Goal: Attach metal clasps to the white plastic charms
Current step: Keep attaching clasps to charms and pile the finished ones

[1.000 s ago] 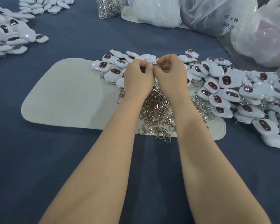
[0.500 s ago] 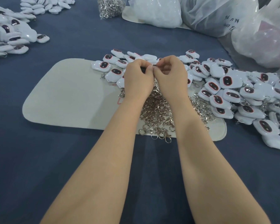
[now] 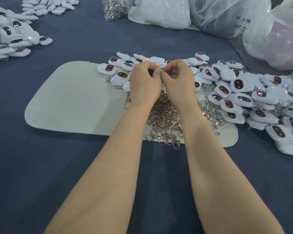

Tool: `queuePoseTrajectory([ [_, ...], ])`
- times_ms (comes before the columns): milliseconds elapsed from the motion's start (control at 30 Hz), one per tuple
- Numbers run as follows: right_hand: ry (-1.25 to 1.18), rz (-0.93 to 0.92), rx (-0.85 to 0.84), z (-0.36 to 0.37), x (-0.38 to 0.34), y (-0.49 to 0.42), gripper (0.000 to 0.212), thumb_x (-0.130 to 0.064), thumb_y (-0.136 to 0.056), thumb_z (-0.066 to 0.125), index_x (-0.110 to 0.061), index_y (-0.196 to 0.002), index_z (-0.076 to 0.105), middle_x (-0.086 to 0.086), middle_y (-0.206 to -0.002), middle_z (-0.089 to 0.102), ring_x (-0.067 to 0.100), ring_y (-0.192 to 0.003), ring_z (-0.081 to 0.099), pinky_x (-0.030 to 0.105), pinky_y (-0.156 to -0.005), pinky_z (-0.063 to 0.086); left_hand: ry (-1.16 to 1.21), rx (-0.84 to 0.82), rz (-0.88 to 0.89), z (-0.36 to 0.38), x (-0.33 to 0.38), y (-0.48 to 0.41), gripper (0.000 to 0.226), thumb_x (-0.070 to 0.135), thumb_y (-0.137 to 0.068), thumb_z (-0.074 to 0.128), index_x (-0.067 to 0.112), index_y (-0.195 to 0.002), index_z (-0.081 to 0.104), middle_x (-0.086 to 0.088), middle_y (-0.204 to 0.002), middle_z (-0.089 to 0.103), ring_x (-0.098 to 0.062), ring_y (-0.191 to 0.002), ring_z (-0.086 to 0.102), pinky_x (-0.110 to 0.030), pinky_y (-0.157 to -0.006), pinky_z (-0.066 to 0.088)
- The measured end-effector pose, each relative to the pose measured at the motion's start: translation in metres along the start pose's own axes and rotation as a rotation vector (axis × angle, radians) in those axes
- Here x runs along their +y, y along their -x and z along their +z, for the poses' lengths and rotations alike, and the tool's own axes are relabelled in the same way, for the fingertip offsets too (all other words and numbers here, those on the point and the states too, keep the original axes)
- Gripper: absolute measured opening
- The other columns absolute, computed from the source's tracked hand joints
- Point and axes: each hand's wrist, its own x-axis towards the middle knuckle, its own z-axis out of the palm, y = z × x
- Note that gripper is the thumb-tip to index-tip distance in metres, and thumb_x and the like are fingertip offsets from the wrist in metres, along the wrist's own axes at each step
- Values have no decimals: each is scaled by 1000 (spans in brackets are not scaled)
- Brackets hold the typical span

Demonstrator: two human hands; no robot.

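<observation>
A mat [image 3: 71,98] lies at centre on the table [image 3: 41,166]; a clasp heap [image 3: 166,119] sits on its 3 o'clock half; charms [image 3: 243,95] spread from 12 to 3 o'clock; more charms [image 3: 10,39] at 10 o'clock; bags [image 3: 227,16] from 12 to 2 o'clock.

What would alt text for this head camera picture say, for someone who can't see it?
Two bare hands, left hand and right hand, meet fingertip to fingertip, pinching something small above a heap of metal clasps on a pale mat. White plastic charms with dark oval faces are heaped to the right on the blue table.
</observation>
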Motion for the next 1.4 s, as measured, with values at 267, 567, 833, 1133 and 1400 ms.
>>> queuePoseTrajectory([
  [267, -3, -18, 11, 0, 5, 1, 22, -3, -85, 57, -20, -77, 46, -5, -75, 55, 10, -68, 50, 23, -67, 44, -4, -21, 25, 1, -1, 1, 14, 8, -89, 56, 10, -89, 70, 9, -80, 62, -6, -75, 56, -5, -65, 38],
  [567, 70, -54, -15, 0, 7, 0, 15, -6, -86, 60, -17, -82, 50, -6, -76, 57, 13, -73, 57, 20, -71, 46, -149, -5, 15, 2, -8, 0, 17, 14, -91, 51, 12, -88, 68, -1, -91, 68, -13, -75, 53, -25, -69, 42],
  [833, 142, -143, -79, 2, 6, 6, 13, -2, -88, 54, -14, -86, 47, -4, -80, 55, 14, -76, 52, 22, -72, 44, -161, 27, -23, 2, -9, 1, 18, 14, -92, 50, 11, -91, 67, -3, -100, 66, -15, -86, 57, -21, -69, 38],
  [1133, 145, -158, 24, 2, 10, 5, 14, 1, -85, 52, -13, -84, 48, -1, -77, 55, 14, -71, 49, 17, -65, 39, -68, -30, 1, 4, -9, 0, 15, 12, -90, 53, 12, -89, 68, 2, -89, 66, -7, -74, 53, -16, -67, 39],
  [1400, 129, -28, 183, -10, 17, -4, 7, -4, -88, 54, -10, -91, 55, -17, -70, 48, -6, -62, 46, 4, -63, 36, 65, -85, -11, 4, -1, 4, 26, 14, -87, 52, 18, -113, 46, 13, -88, 52, -1, -75, 51, -11, -59, 35],
])
